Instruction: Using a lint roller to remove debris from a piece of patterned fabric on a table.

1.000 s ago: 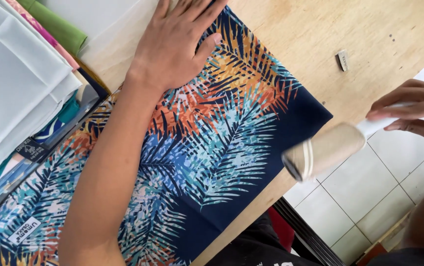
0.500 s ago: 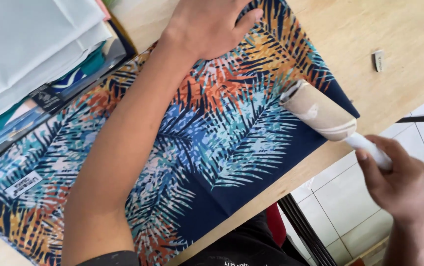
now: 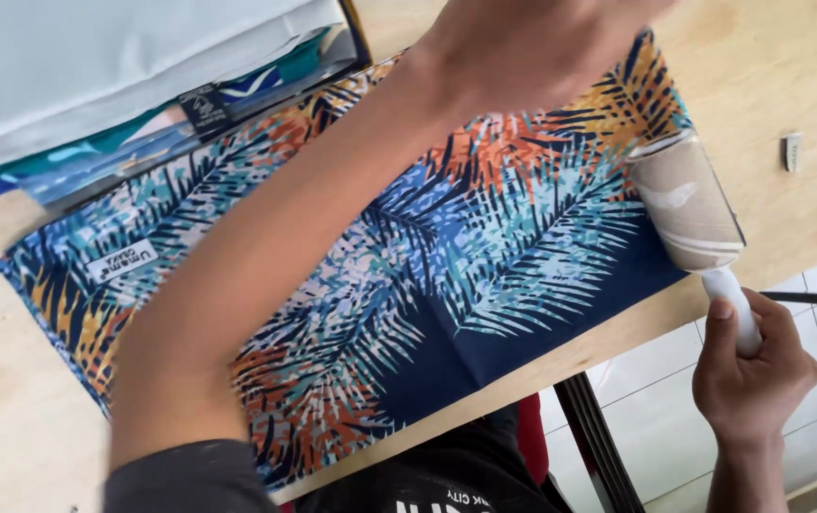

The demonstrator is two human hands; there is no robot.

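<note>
Roller (image 3: 685, 201) moved: a second ago off table edge, held up over floor tiles; half a second ago laid on cloth's (image 3: 484, 237) near corner; now at cloth's right end, drum on cloth edge near orange fronds.

Right hand (image 3: 753, 366) shifted grip: earlier fingertips pinching handle from right, now fist wrapped round handle from below, thumb along it.

Left hand (image 3: 532, 43) slid toward frame top, fingers now cut off.

Fabric stack (image 3: 133, 66) now shows more along top left.
</note>
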